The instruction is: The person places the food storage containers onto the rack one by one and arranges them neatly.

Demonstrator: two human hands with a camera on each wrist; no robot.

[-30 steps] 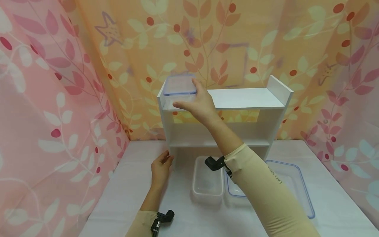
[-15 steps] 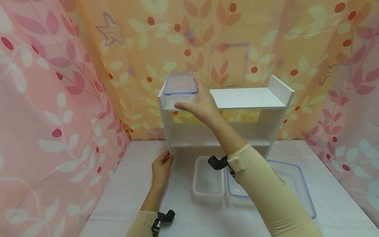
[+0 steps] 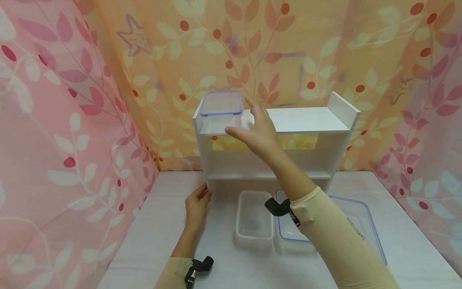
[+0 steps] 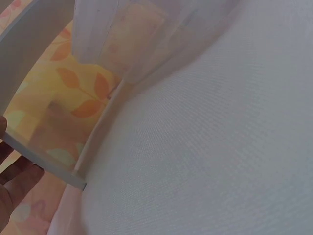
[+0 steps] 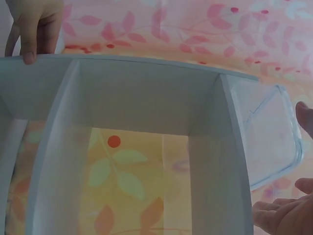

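A white two-tier shelf (image 3: 304, 119) stands on the table. My left hand (image 3: 196, 208) grips the lower front edge of its left side panel; in the left wrist view, thumb and fingers of that hand (image 4: 18, 185) lie on either side of the panel. On the top board, at the left end, sits a clear food container (image 3: 221, 106) with a blue-rimmed lid. Just right of it is my right hand (image 3: 260, 134), fingers and thumb spread, holding nothing. The right wrist view shows a gap between the container (image 5: 271, 134) and this hand (image 5: 288, 215).
In front of the shelf stands a lidless translucent container (image 3: 254, 216). To its right lie a clear blue-rimmed piece (image 3: 293, 235) and a larger blue-rimmed one (image 3: 355, 216), both partly behind the right forearm. Patterned curtains (image 3: 173, 132) enclose the table (image 3: 144, 241).
My right hand has let go of the lidded container and moved right, away from its side. The container stays on the top board. My left hand keeps its place on the panel.
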